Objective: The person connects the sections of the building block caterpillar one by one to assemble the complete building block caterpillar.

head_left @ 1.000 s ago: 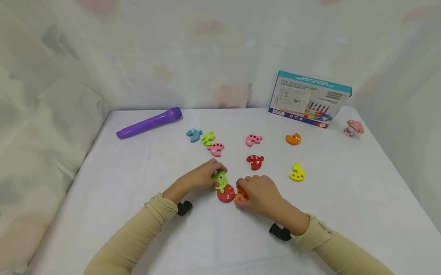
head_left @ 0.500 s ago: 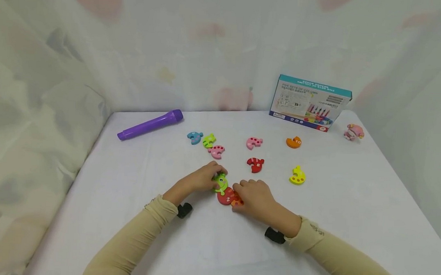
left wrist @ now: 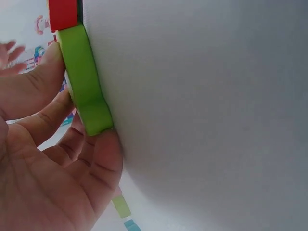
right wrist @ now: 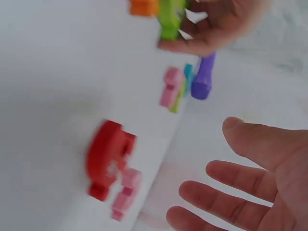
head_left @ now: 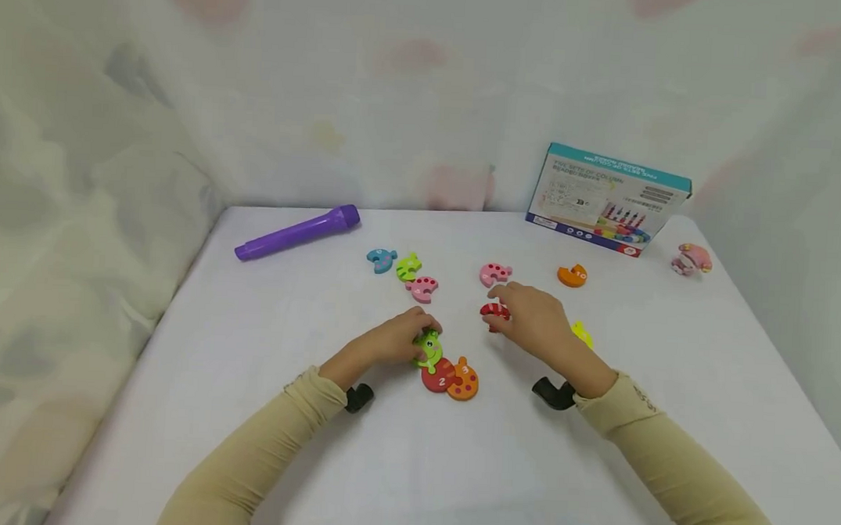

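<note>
My left hand [head_left: 394, 338] holds the green caterpillar-head puzzle piece [head_left: 429, 349] by its edges, flat on the table. In the left wrist view, thumb and fingers curl around that thick green piece [left wrist: 85, 79]. Joined to the head are a red piece numbered 2 [head_left: 438, 377] and an orange dotted piece numbered 3 [head_left: 465, 383]. Over a red striped piece [head_left: 493, 309] hovers my right hand [head_left: 539, 321], partly covering it. The right wrist view has its fingers spread with nothing between them, and the red piece [right wrist: 107, 154] apart from them.
Pink [head_left: 495, 274], orange [head_left: 572, 276] and partly hidden yellow [head_left: 582, 334] pieces lie around the right hand. Blue [head_left: 381, 260], green [head_left: 408, 267] and pink [head_left: 422, 288] pieces cluster behind the left. Farther back are a purple toy microphone [head_left: 298, 232], a box [head_left: 606, 200] and a small figurine [head_left: 692, 259].
My right hand has pushed the orange piece up against the red 2, let it go, and moved forward and right over the red striped piece. The left hand keeps its hold on the green head.
</note>
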Action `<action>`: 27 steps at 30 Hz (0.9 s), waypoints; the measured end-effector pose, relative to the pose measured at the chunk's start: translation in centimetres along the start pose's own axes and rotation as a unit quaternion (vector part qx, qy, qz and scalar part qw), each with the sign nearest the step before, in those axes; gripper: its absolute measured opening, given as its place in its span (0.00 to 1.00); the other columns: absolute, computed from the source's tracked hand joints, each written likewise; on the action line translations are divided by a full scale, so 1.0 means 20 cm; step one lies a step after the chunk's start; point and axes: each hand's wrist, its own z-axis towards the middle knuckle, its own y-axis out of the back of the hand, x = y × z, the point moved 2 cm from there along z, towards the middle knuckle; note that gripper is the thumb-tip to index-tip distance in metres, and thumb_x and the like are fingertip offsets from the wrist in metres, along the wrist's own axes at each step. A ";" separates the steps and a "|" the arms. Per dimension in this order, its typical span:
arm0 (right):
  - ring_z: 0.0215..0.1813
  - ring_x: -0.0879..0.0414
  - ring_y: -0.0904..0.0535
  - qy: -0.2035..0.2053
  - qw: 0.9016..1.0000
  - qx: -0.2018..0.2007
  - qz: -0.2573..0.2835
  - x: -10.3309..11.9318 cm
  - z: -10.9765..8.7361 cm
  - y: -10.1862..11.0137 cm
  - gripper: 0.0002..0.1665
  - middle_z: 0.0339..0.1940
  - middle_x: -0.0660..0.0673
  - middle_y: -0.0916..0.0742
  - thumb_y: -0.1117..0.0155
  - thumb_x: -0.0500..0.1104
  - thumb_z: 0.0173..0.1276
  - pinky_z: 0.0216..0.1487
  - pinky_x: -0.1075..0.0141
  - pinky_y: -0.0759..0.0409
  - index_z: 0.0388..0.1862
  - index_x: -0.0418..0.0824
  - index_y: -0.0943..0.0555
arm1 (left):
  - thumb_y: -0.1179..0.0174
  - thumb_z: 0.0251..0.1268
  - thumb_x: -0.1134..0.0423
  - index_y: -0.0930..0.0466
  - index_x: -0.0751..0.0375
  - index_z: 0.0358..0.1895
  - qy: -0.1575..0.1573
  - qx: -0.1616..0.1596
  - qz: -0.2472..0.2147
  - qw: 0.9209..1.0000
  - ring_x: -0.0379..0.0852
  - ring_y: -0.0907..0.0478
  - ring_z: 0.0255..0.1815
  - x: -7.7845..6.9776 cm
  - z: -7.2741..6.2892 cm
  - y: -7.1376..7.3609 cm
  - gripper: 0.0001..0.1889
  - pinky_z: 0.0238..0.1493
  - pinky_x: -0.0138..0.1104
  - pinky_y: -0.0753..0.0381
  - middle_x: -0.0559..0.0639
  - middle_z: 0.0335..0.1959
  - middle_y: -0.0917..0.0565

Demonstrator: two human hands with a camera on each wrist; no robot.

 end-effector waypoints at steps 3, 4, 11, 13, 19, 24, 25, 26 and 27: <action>0.43 0.50 0.21 -0.001 1.000 -0.021 0.011 0.00 0.03 0.04 0.27 0.45 0.43 0.16 0.35 0.54 0.60 0.36 0.59 0.20 0.54 0.42 0.23 | 0.35 0.54 0.67 0.26 0.57 0.55 0.000 0.003 0.003 1.000 0.45 0.31 0.51 0.00 0.00 -0.02 0.22 0.57 0.37 0.30 0.51 0.49 0.30; 0.43 0.49 0.21 -0.001 1.000 -0.025 0.016 0.00 0.05 0.05 0.27 0.45 0.42 0.16 0.36 0.54 0.60 0.37 0.59 0.20 0.54 0.41 0.23 | 0.35 0.54 0.67 0.26 0.57 0.55 0.001 0.004 0.003 1.000 0.45 0.30 0.50 0.00 -0.01 -0.02 0.22 0.57 0.37 0.30 0.51 0.49 0.29; 0.44 0.49 0.22 0.010 0.999 -0.032 0.024 0.05 0.22 0.10 0.23 0.47 0.43 0.18 0.37 0.52 0.62 0.41 0.57 0.21 0.54 0.43 0.24 | 0.35 0.54 0.66 0.26 0.57 0.55 -0.006 0.006 0.006 1.000 0.44 0.30 0.49 -0.01 -0.02 -0.04 0.22 0.57 0.37 0.30 0.50 0.48 0.29; 0.45 0.50 0.22 0.026 0.999 -0.023 0.017 0.07 0.29 0.09 0.22 0.47 0.44 0.18 0.38 0.50 0.63 0.43 0.57 0.21 0.54 0.44 0.24 | 0.35 0.54 0.66 0.26 0.57 0.55 -0.003 0.006 0.008 1.000 0.44 0.31 0.50 -0.01 -0.02 -0.04 0.22 0.57 0.37 0.30 0.50 0.49 0.29; 0.58 0.50 0.28 0.131 0.989 0.066 -0.004 0.19 0.49 0.01 0.19 0.55 0.45 0.21 0.38 0.40 0.64 0.57 0.55 0.28 0.54 0.46 0.22 | 0.35 0.54 0.67 0.26 0.58 0.54 -0.014 -0.004 0.010 1.000 0.45 0.30 0.50 -0.01 0.00 0.00 0.22 0.58 0.37 0.31 0.51 0.49 0.29; 0.63 0.50 0.32 0.170 0.970 0.173 -0.029 0.27 0.57 -0.12 0.23 0.61 0.46 0.24 0.42 0.34 0.65 0.59 0.54 0.30 0.58 0.50 0.23 | 0.35 0.53 0.69 0.26 0.60 0.53 -0.029 -0.012 0.008 0.999 0.46 0.30 0.51 0.00 0.00 0.01 0.21 0.59 0.38 0.32 0.53 0.50 0.29; 0.63 0.50 0.32 0.166 0.968 0.183 -0.041 0.27 0.57 -0.15 0.24 0.61 0.47 0.25 0.42 0.34 0.65 0.59 0.54 0.30 0.59 0.52 0.24 | 0.35 0.53 0.70 0.26 0.61 0.53 -0.030 -0.011 0.007 0.999 0.47 0.30 0.51 0.00 0.00 0.00 0.22 0.59 0.38 0.32 0.54 0.50 0.29; 0.63 0.50 0.32 0.162 0.967 0.189 -0.054 0.28 0.57 -0.17 0.25 0.62 0.47 0.25 0.43 0.34 0.65 0.59 0.55 0.30 0.60 0.53 0.25 | 0.35 0.53 0.70 0.26 0.61 0.53 -0.030 -0.012 0.006 0.999 0.47 0.30 0.52 0.01 0.00 0.00 0.22 0.59 0.37 0.32 0.54 0.50 0.29; 0.62 0.50 0.31 0.160 0.966 0.192 -0.067 0.28 0.57 -0.19 0.26 0.62 0.47 0.25 0.43 0.34 0.65 0.58 0.54 0.29 0.60 0.54 0.25 | 0.35 0.53 0.70 0.26 0.61 0.54 -0.030 -0.012 0.006 0.999 0.47 0.30 0.52 0.01 -0.01 0.00 0.22 0.60 0.37 0.33 0.54 0.50 0.29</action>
